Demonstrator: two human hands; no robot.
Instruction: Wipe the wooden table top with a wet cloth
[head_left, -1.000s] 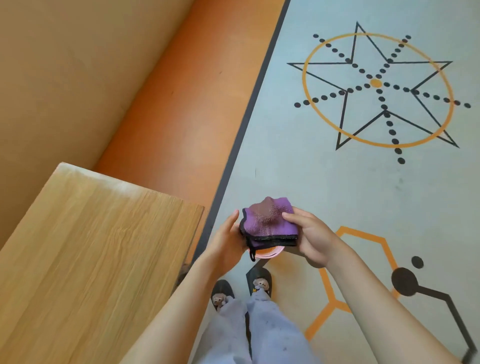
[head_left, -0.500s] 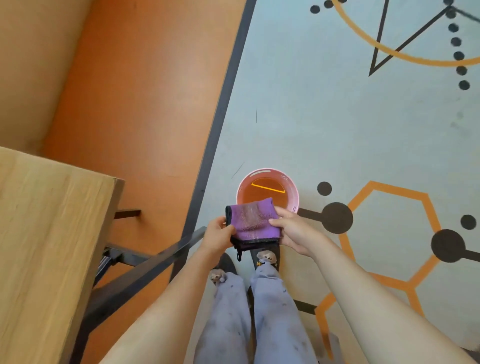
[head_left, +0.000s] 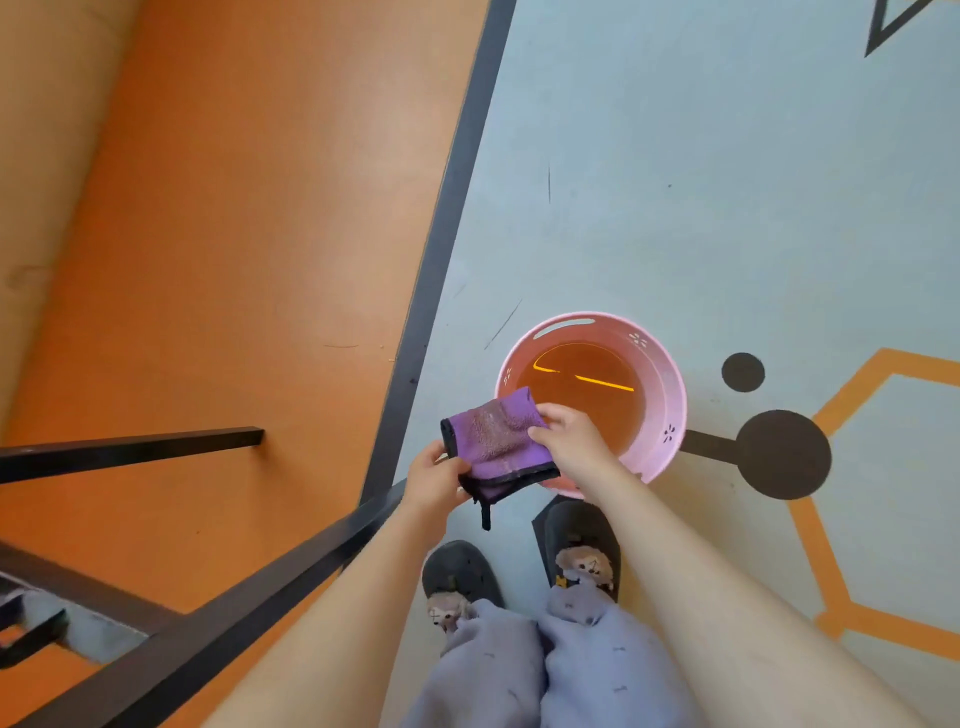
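Right now my left hand and right hand both pinch the folded purple cloth, held over the near rim of the pink basin of water on the floor; no writing is readable anywhere.

A pale blue patterned floor bears a pink water-filled basin and dark slippers.

Tipped further down: desk top gone from view, pink basin now revealed beneath the folded purple cloth.
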